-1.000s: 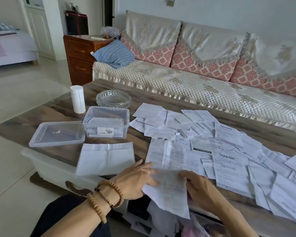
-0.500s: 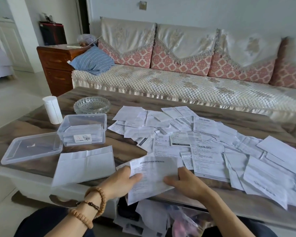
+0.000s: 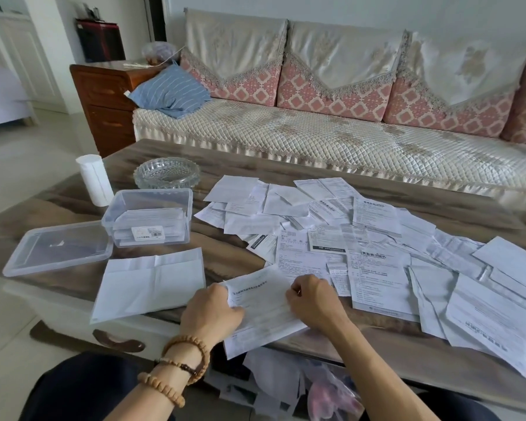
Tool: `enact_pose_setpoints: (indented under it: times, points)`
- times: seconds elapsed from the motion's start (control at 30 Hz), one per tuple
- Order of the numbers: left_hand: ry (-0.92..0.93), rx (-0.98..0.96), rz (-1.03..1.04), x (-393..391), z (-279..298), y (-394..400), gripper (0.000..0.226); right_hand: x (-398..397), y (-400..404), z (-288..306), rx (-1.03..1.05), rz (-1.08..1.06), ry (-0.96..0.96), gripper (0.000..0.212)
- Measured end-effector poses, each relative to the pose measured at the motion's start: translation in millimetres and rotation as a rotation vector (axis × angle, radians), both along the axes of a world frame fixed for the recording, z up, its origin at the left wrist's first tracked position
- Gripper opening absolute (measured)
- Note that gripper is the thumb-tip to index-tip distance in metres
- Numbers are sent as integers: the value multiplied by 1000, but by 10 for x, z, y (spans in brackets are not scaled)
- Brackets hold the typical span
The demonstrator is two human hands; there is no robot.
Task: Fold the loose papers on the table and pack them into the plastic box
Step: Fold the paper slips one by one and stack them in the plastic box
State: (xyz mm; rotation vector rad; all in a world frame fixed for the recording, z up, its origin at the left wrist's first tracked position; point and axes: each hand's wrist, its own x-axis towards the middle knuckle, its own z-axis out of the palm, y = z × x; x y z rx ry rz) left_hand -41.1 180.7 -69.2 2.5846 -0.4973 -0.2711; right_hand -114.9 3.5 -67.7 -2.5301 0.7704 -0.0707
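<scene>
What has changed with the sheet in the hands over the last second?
The printed sheet, held up off the table half a second ago, is now laid down at the near edge, and both hands have shifted to its upper part: left hand and right hand grip it with curled fingers. The plastic box, its lid and the loose papers stayed put.

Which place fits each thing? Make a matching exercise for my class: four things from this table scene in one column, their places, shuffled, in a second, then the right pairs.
Things
1. plastic box
2. box lid
3. glass dish
4. printed sheet

Places
A. behind the plastic box
B. between the left hand and right hand
C. left of the plastic box, flat on the table
D. in front of the glass dish, folded papers inside

Pairs: 1-D, 2-C, 3-A, 4-B
</scene>
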Motion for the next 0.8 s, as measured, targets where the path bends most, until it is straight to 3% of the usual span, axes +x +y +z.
enact_pose_setpoints:
  times: [0.23,0.53,0.8]
  points:
    - [-54,11,60,94,-153,42,39,61,-32,-45,53,-50,41,31]
    - [-54,89,70,107,-64,114,42,108,73,-77,-156,-20,48,28]
    - [-126,135,56,91,-20,129,37,142,66,-108,-148,-30,53,30]
